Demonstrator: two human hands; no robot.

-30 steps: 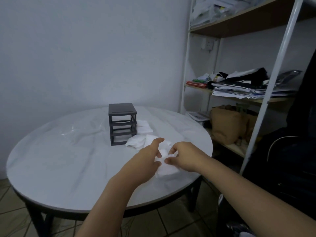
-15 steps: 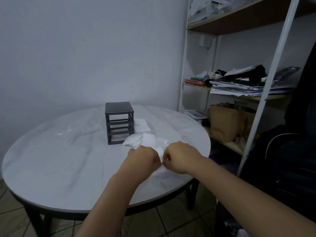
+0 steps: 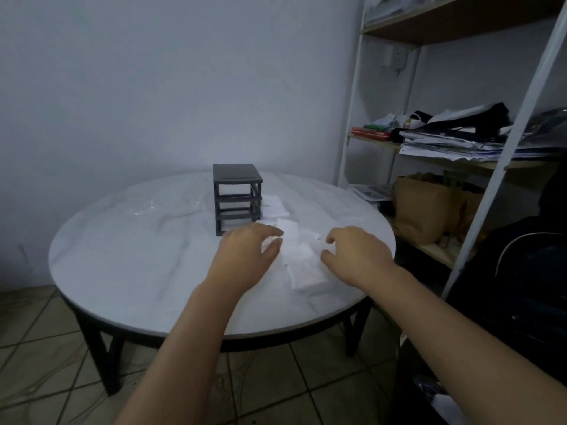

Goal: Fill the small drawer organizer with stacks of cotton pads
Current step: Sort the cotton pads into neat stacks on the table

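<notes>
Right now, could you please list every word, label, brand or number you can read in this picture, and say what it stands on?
No text is readable.
Stacked papers on the shelf: any print is too blurred to read.
Leaflet on the lower shelf: markings too small to read.
Drawer organizer and cotton pads: no lettering visible.

Dark organizer [image 3: 237, 197] upright; white cotton pads [image 3: 299, 256] scattered beside.
</notes>
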